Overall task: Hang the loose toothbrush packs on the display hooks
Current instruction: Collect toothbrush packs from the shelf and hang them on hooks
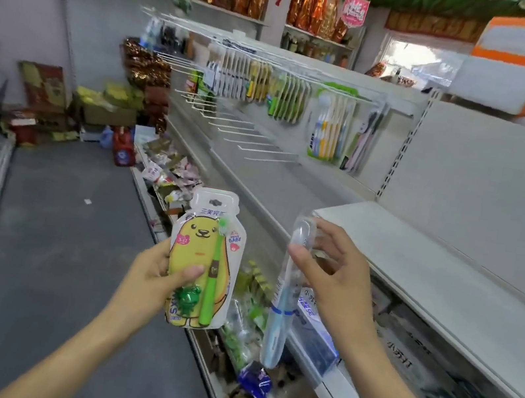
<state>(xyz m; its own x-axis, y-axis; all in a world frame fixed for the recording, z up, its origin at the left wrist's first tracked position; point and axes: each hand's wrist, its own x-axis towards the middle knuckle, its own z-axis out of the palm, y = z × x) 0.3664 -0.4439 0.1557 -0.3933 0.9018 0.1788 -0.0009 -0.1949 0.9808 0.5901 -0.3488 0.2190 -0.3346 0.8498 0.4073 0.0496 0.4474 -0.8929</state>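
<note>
The left hand (151,275) holds a kids' toothbrush pack (204,258) upright in front of the shelves. Its grip is closed on the pack: the thumb (188,273) presses on the front, low down, and the other fingers are behind it. The pack is yellow with a cartoon bear face, a green toothbrush (212,280) and a small green frog toy (187,297) inside. The hang hole at the top of the pack is free.

The right hand (334,280) holds a blue toothbrush pack (283,306), long, thin and see-through. Its grip is a pinch near the top of the pack, with the thumb on one side and the fingertips at the top edge. The pack hangs down from the hand and is turned almost side-on. The two packs are near each other but apart.

Higher up and farther back is a row of white display hooks (263,145) sticking out from the grey shelf wall. Many lower hooks are bare. On the upper hooks hang toothbrush packs (330,130), some white, some green, some with yellow and blue brushes. Both held packs are well below those hooks.

Just beside the right hand is a flat white shelf (417,259). Under it lie boxes and bags of goods, too blurry to name. The grey floor (57,234) runs down the aisle to cardboard boxes (105,110) at the far end.
</note>
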